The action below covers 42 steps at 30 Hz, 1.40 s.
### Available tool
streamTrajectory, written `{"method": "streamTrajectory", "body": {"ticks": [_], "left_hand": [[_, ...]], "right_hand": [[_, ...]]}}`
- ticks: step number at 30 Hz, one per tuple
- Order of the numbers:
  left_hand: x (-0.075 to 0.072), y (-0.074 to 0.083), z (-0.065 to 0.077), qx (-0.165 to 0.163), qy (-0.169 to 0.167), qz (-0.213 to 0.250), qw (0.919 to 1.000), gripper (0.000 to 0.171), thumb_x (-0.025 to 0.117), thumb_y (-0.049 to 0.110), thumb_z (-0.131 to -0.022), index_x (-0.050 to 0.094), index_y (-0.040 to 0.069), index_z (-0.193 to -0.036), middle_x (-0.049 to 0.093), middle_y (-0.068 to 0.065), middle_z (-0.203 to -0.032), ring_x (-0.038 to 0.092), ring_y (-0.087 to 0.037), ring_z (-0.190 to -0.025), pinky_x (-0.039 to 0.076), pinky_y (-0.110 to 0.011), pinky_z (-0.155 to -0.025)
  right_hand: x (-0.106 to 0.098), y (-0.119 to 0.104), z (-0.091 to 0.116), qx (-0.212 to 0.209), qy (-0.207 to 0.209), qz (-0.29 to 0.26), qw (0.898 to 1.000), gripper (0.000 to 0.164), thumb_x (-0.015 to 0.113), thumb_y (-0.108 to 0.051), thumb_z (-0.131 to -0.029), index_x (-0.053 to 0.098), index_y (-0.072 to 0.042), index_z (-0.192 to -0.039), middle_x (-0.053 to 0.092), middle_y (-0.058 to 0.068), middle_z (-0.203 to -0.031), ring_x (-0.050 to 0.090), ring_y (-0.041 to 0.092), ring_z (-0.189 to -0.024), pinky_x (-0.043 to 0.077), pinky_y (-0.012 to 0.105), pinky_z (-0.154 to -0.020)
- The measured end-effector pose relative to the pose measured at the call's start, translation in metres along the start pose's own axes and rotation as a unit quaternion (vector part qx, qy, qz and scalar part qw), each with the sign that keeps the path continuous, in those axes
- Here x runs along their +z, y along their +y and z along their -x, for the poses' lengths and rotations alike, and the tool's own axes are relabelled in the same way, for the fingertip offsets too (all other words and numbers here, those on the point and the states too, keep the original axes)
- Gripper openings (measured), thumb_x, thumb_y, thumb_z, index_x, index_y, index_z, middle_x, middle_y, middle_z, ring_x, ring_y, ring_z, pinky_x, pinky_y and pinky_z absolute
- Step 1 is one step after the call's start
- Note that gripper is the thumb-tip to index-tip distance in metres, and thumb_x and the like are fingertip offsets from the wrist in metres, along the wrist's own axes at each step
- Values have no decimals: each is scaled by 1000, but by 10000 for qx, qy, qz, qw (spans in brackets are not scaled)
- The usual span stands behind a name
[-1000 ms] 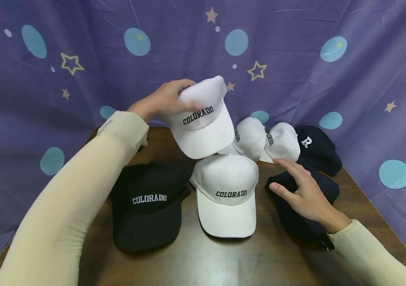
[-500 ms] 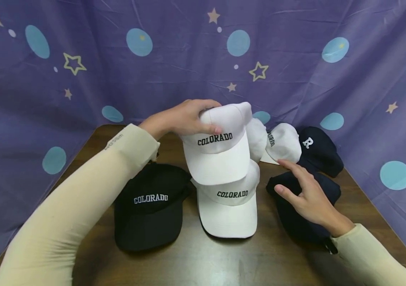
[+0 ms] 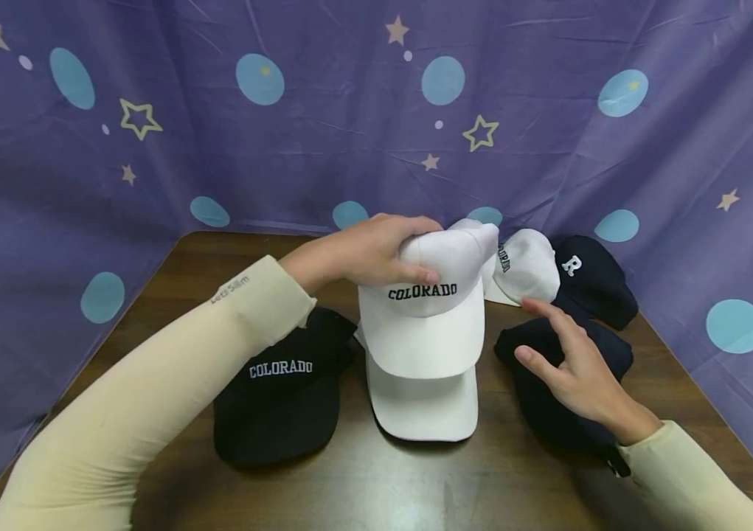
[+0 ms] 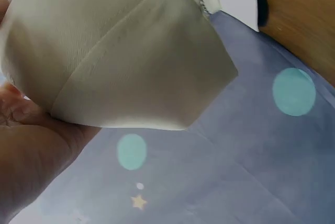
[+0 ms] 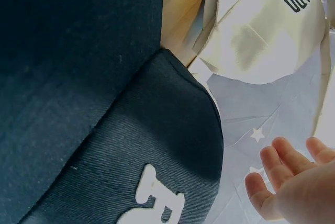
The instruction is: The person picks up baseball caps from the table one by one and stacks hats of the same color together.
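Observation:
My left hand (image 3: pixel 376 251) grips the crown of a white COLORADO baseball cap (image 3: pixel 422 343), thumb on the front above the lettering. The same cap (image 4: pixel 120 62) fills the upper left of the left wrist view. Directly under it in the head view is a second white cap (image 3: pixel 425 413), only its brim showing; whether the two touch I cannot tell. To the right, my right hand (image 3: pixel 571 369) hovers with fingers apart over a navy cap (image 3: pixel 535 409) and holds nothing. In the right wrist view its fingers (image 5: pixel 275 161) are spread loosely.
A black COLORADO cap (image 3: pixel 279 413) lies left of the white caps, partly behind my left sleeve. At the back right are a white cap (image 3: pixel 529 269) and a navy cap with an R (image 3: pixel 595 284). A purple curtain (image 3: pixel 349 133) hangs behind the wooden table (image 3: pixel 296 501).
My left hand has brought the white cap down and to the right, so it covers the lower white cap's crown and lettering. The right hand has stayed nearly in place.

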<state>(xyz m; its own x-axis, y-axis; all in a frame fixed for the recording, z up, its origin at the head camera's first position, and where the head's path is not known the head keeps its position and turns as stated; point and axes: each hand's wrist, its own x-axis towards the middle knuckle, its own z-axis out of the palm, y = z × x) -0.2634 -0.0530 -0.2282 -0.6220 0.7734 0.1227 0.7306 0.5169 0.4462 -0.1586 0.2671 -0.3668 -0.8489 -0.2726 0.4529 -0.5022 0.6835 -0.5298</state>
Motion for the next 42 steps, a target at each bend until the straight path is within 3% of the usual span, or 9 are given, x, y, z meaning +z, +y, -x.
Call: {"method": "streamTrajectory", "body": {"ticks": [9, 18, 24, 31, 37, 42], "left_hand": [[4, 18, 6, 141, -144, 167, 9997, 59, 70, 50, -82, 49, 28, -132, 57, 8, -107, 54, -10, -92, 47, -30, -77], [27, 14, 3, 3, -631, -153, 9979, 62, 67, 51, -84, 46, 27, -137, 56, 8, -113, 51, -8, -95, 45, -26, -79], [56, 5, 4, -437, -648, -1170, 9900, 78, 64, 65, -79, 37, 32, -144, 52, 3, -113, 48, -11, -94, 44, -30, -75], [81, -2, 9, -402, -128, -2540, 9663, 90, 58, 77, -73, 39, 24, -143, 46, -8, -116, 40, -24, -99, 42, -36, -77], [95, -10, 9, -508, -107, -2900, 9556, 90, 55, 78, -75, 39, 21, -143, 46, -9, -115, 38, -26, -100, 40, -36, -77], [101, -15, 7, -680, -230, -2893, 9546, 91, 53, 78, -76, 36, 21, -146, 46, -10, -117, 38, -25, -100, 41, -36, -76]], "right_hand": [[-1, -1, 1, -25, 58, -18, 10000, 68, 70, -19, -86, 35, -28, -144, 41, 4, -143, 33, 22, -130, 25, 62, -97], [0, -1, 1, 53, 9, -43, 10000, 67, 69, -19, -87, 35, -26, -145, 41, 3, -143, 34, 23, -129, 25, 62, -97], [1, 0, 2, 38, 9, -26, 10000, 67, 68, -19, -87, 35, -26, -145, 41, 4, -143, 34, 23, -128, 24, 62, -97], [3, 1, 2, 47, 14, -21, 10000, 65, 68, -19, -88, 35, -23, -145, 42, 6, -142, 34, 24, -128, 23, 63, -96], [4, 2, 3, 56, 31, -7, 10000, 63, 68, -19, -88, 38, -14, -143, 43, 5, -141, 35, 24, -127, 23, 62, -96], [5, 3, 5, 56, 13, 7, 10000, 64, 68, -19, -88, 37, -22, -144, 43, 5, -141, 35, 24, -127, 24, 61, -96]]}}
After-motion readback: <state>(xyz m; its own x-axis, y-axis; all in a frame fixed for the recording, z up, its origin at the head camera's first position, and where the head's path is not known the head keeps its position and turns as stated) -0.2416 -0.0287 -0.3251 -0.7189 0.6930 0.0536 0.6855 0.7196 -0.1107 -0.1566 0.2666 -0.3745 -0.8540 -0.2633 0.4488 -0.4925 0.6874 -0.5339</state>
